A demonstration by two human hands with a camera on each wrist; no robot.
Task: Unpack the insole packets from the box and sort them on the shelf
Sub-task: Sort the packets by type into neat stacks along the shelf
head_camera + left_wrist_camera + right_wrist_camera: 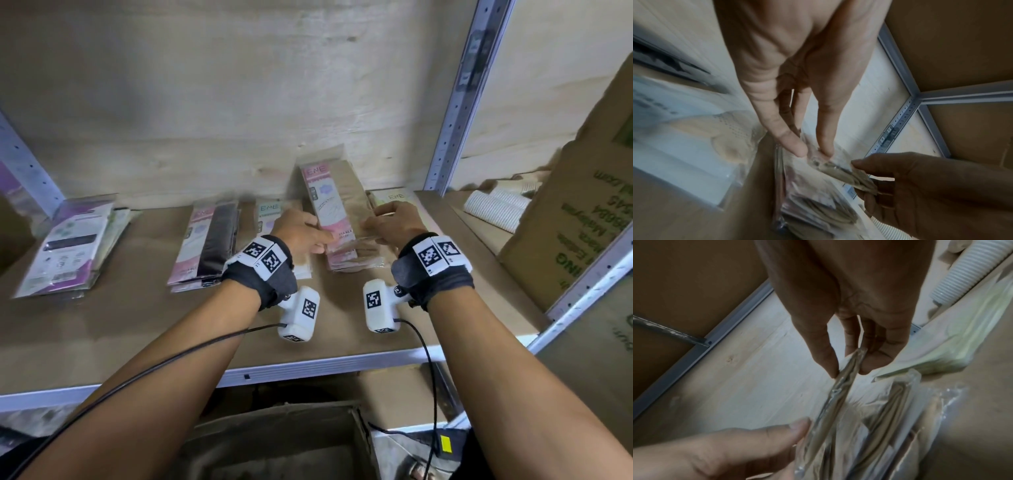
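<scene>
Both hands: the left hand [301, 233] and the right hand [394, 222] are on one pink insole packet [329, 205], tilted up over the pink-and-beige stack [352, 257] on the shelf [137, 325].
Left grip: thumb and fingers pinch the packet's near left edge; the left fingertips [826, 151] press on the wrapper in the left wrist view.
Right grip: thumb and forefinger nip the packet's right edge, seen edge-on in the right wrist view, with the right fingertips [832, 371] closed on the clear wrapper.
Where the packet is: raised at its far end, with its near end down at the stack; whether it touches the stack I cannot tell.
Done so far: several sorted piles lie along the shelf, a purple-and-white pile [68, 246] far left, a pink-and-dark pile [205, 246] next, a pale blue-topped pile [269, 212] partly behind the left hand, and a green-topped pile [394, 198] behind the right hand.
Still to do: judging by the tilt, this packet is about to be laid flat on its matching stack.
Box: an open brown box [274, 442] sits below the shelf edge; its contents are too dark to make out, so how many packets remain cannot be told.
Nearby: a large printed carton [575, 222] stands on the next bay to the right.
</scene>
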